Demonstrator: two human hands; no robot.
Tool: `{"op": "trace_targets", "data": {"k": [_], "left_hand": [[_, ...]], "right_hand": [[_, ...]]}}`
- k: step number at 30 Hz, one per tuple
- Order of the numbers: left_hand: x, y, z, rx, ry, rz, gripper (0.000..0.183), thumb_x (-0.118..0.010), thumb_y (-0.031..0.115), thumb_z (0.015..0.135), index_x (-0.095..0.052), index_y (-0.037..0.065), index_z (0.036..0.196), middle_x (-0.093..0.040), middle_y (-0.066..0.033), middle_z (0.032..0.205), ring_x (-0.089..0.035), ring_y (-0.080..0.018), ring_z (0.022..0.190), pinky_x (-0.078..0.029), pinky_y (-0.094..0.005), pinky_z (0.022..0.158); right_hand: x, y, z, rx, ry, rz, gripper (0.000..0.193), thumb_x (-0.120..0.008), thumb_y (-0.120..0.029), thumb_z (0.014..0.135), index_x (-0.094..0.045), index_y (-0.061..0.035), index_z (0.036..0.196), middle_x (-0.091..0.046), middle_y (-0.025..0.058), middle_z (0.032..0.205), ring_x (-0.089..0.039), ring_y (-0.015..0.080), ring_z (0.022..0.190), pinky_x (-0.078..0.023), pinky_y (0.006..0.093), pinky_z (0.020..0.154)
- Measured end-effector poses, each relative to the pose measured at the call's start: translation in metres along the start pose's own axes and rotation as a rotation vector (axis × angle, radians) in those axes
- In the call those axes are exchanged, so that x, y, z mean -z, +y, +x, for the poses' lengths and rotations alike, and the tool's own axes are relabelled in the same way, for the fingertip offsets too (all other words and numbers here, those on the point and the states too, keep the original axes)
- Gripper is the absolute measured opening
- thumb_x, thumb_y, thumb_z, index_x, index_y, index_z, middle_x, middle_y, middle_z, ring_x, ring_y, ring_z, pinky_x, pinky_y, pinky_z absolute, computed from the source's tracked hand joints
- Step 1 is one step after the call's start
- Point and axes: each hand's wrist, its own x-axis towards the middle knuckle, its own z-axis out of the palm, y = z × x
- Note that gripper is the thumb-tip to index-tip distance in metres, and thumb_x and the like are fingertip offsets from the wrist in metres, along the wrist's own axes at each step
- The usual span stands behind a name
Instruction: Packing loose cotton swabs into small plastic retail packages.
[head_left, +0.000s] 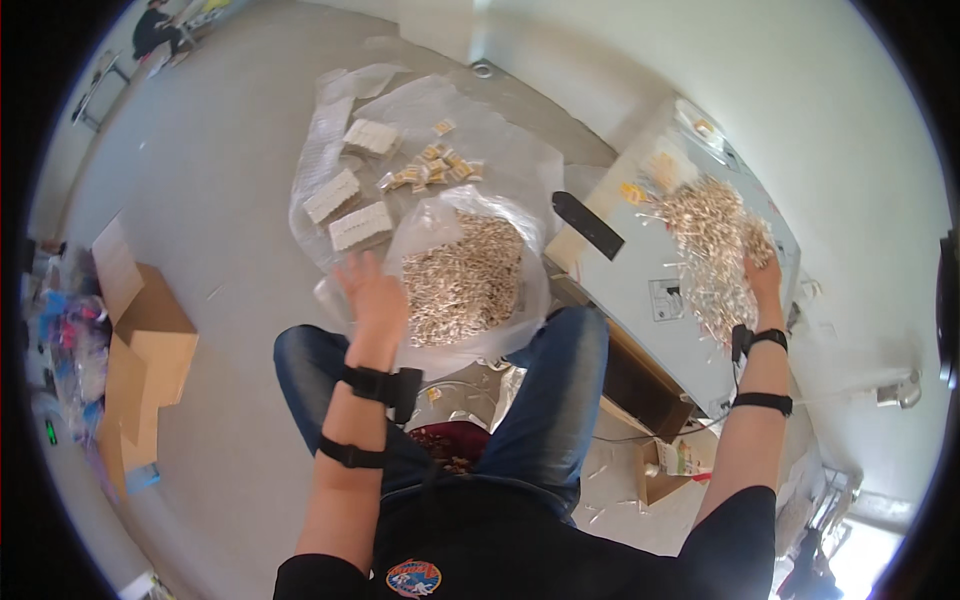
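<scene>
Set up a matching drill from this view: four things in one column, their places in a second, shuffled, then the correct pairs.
Things:
1. left hand
2. right hand
3. black flat tool
4. cardboard box

Places:
A. on the floor at the person's left
B. at the left edge of the clear bag of small pale pieces
C. on the near corner of the grey tabletop
D. in the heap of small sticks on the tabletop

Pairs: 1-B, 2-D, 3-C, 4-A

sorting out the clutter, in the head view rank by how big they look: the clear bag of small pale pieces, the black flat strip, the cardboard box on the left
1. clear bag of small pale pieces
2. cardboard box, close to the bag in size, so unsure
3. black flat strip, clearly smallest
</scene>
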Motion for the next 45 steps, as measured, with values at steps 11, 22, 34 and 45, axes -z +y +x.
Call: {"op": "trace_targets", "data": {"k": [11, 22, 34, 45], "left_hand": [[-0.015, -0.042, 0.016, 0.028, -0.375, 0.24, 0.036, -0.049, 0.029, 0.089, -0.067, 0.009, 0.112, -0.051, -0.0122, 0.133, -0.057, -0.0324, 0.112, -0.042, -0.0451, 0.095], [-0.066, -0.084, 0.016, 0.068, -0.203, -0.089, 0.031, -0.044, 0.021, 0.09, -0.067, 0.009, 0.107, -0.064, -0.0174, 0.111, -0.062, -0.0332, 0.104, -0.051, -0.0468, 0.083], [-0.047, -0.078, 0.011, 0.15, -0.128, -0.225, 0.028, -0.046, 0.015, 0.089, -0.07, 0.008, 0.101, -0.067, -0.0148, 0.105, -0.064, -0.0328, 0.099, -0.052, -0.0454, 0.08], [-0.047, -0.076, 0.012, 0.143, -0.033, -0.292, 0.024, -0.048, 0.013, 0.087, -0.07, 0.01, 0.097, -0.068, -0.0128, 0.1, -0.065, -0.0308, 0.097, -0.053, -0.0451, 0.076]], "right_hand": [[0.003, -0.055, -0.023, -0.006, 0.061, -0.116, 0.062, -0.073, -0.025, 0.07, -0.052, -0.0074, 0.126, -0.068, 0.0144, 0.097, -0.067, 0.0255, 0.086, -0.051, 0.0354, 0.077], [0.025, -0.095, -0.025, 0.055, -0.01, -0.045, 0.061, -0.072, -0.021, 0.074, -0.05, -0.004, 0.127, -0.068, 0.0117, 0.098, -0.067, 0.018, 0.083, -0.052, 0.0303, 0.074], [0.005, -0.25, -0.077, 0.328, -0.319, 0.333, 0.063, -0.073, -0.005, 0.078, -0.04, 0.0015, 0.131, -0.061, 0.0094, 0.112, -0.06, 0.0152, 0.101, -0.048, 0.0271, 0.088], [-0.132, -0.387, -0.158, 0.853, -0.624, 0.42, 0.05, -0.071, -0.002, 0.073, -0.052, -0.0086, 0.119, -0.057, 0.0106, 0.106, -0.059, 0.0256, 0.097, -0.05, 0.0352, 0.085]]}}
